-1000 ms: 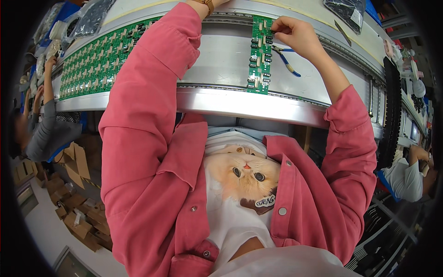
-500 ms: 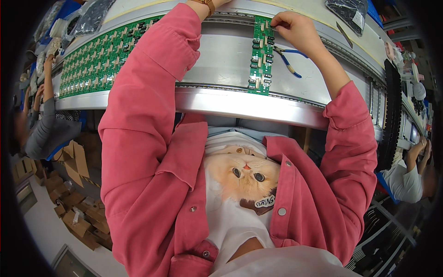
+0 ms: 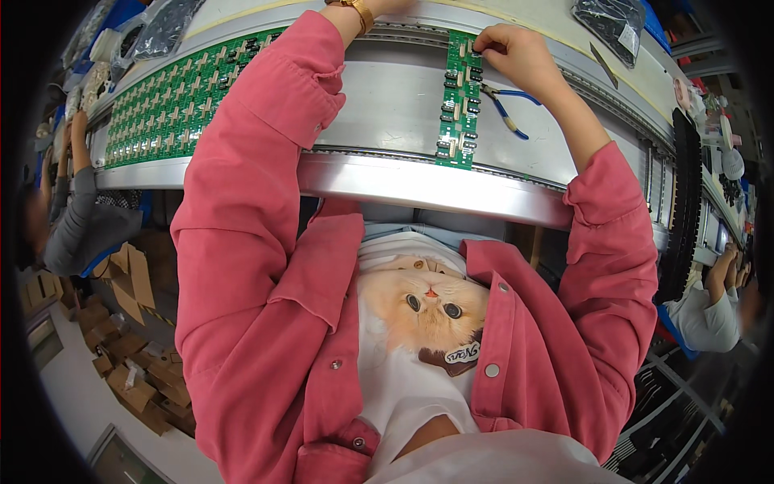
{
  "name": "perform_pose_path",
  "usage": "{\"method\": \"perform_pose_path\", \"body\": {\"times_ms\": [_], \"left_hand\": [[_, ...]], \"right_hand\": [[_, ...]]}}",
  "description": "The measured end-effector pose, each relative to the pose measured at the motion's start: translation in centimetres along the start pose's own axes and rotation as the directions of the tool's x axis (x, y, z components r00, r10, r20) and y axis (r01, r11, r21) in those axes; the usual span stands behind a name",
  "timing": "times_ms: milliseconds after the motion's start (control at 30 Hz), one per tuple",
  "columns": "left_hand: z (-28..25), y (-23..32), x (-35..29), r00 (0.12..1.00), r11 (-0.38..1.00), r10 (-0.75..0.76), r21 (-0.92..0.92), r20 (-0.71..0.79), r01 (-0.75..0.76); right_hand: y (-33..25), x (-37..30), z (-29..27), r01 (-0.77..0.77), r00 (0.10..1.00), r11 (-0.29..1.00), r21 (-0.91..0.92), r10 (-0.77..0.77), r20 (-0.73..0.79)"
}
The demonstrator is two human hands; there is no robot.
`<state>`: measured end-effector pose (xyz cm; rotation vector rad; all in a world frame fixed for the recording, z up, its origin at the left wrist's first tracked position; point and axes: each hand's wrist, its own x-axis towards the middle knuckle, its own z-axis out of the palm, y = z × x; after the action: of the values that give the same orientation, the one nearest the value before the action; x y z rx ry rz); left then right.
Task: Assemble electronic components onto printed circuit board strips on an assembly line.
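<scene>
A narrow strip of green circuit boards (image 3: 448, 114), fitted with black and silvery parts, lies across the metal rails in front of me. My right hand (image 3: 516, 55) is at the strip's far right edge, thumb and forefinger pinched together; whatever sits between the fingertips is too small to make out. At the top edge of the picture, beyond the far rail, my left hand (image 3: 390, 6) is mostly cut off and its fingers are out of sight. Blue-and-yellow handled pliers (image 3: 506, 111) rest just right of the strip, below my right hand.
A large panel of green circuit boards (image 3: 161, 113) lies on the rails at left. Tweezers (image 3: 603, 64) and a dark bagged bundle (image 3: 613, 28) are at the far right. Another person's arm (image 3: 79, 149) shows at left, another worker's sleeve (image 3: 705, 319) at right. Cardboard boxes (image 3: 133, 387) stand on the floor.
My left hand has shifted slightly to the right at the top edge. The strip appears a little lower and further right in the picture. My right hand keeps its pinch at the strip.
</scene>
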<state>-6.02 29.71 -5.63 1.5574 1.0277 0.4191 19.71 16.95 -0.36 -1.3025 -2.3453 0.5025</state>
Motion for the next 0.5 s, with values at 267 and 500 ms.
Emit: {"method": "perform_pose_path", "body": {"times_ms": [267, 500], "left_hand": [[4.2, 5.6, -2.4, 0.801, 0.74, 0.492, 0.649, -0.341, -0.178], [-1.0, -0.7, 1.8, 0.93, 0.875, 0.348, 0.399, -0.12, -0.276]], "right_hand": [[0.5, 0.6, -0.4, 0.025, 0.995, 0.993, -0.119, -0.036, -0.089], [2.8, 7.4, 1.1, -0.145, 0.981, 0.953, -0.267, 0.102, -0.168]]}}
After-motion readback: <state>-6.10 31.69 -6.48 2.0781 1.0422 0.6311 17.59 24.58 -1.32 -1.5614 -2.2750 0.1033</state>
